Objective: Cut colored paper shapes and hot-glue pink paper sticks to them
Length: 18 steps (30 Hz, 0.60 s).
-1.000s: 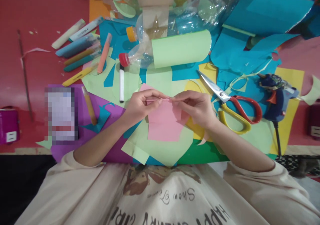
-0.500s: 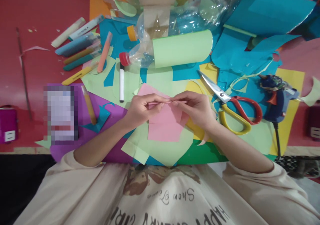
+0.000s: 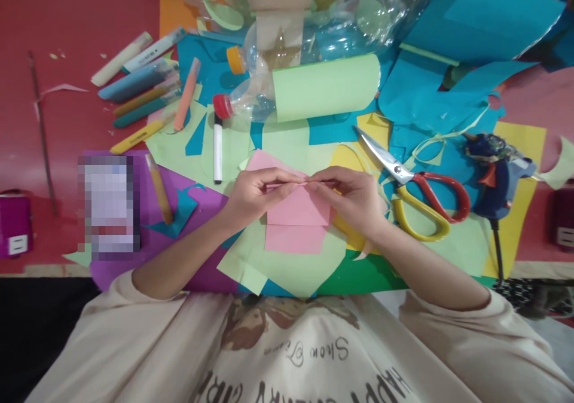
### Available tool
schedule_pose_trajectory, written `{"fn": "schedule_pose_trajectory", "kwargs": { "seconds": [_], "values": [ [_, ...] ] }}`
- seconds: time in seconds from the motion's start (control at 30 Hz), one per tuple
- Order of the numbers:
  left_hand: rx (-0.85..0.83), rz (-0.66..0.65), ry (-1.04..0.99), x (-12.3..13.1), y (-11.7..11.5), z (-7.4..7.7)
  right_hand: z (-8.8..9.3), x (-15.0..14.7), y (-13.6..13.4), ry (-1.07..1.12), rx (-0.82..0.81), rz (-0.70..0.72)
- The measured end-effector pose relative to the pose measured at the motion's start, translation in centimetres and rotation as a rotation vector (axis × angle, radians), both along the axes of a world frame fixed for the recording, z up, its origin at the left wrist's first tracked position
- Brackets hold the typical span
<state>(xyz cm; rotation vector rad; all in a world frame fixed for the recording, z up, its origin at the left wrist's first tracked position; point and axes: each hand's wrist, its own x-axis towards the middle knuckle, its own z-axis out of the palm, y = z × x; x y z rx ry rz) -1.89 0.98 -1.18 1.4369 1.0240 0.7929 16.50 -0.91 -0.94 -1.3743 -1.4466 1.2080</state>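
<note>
Pink paper point(image 3: 298, 208): in front of the person's chest, its far edge narrowly folded or rolled (too small to tell which), its near part overlapping another pink piece point(image 3: 293, 241).
Left hand point(image 3: 249, 194): fingers drawn narrow, pinching the paper's far edge between thumb and forefinger.
Right hand point(image 3: 359, 197): fingers likewise pinching that edge, tips almost meeting the left's.
Reason for the grip: two pinches so close together probably keep the thin edge straight and stop it springing open.
Pale green paper point(image 3: 287, 271): spread beneath the pink, perhaps simply as layered scrap.
Scissors point(image 3: 397, 170): lying just right of the right hand, blades spread, handles toward the person, seemingly for easy reach.
Glue gun point(image 3: 495, 191): on its side farther right, perhaps parked clear of the hands.
Markers point(image 3: 134, 86): bunched at the worktop's point(image 3: 27, 110) left, apparently to leave the middle for paper.
</note>
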Motion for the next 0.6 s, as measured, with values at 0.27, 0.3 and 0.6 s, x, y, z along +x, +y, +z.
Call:
{"fn": "schedule_pose_trajectory", "kwargs": {
  "seconds": [0.27, 0.3, 0.6],
  "values": [
    [-0.051, 0.012, -0.034, 0.09, 0.11, -0.21, -0.19, 0.17, 0.25, 0.015, 0.005, 0.012],
    [-0.055, 0.015, -0.024, 0.08, 0.12, -0.25, -0.25, 0.21, 0.28, 0.021, 0.004, 0.019],
    [-0.007, 0.039, -0.032, 0.11, 0.06, -0.38, -0.57, 0.28, 0.53, 0.122, -0.06, 0.049]
  ]
}}
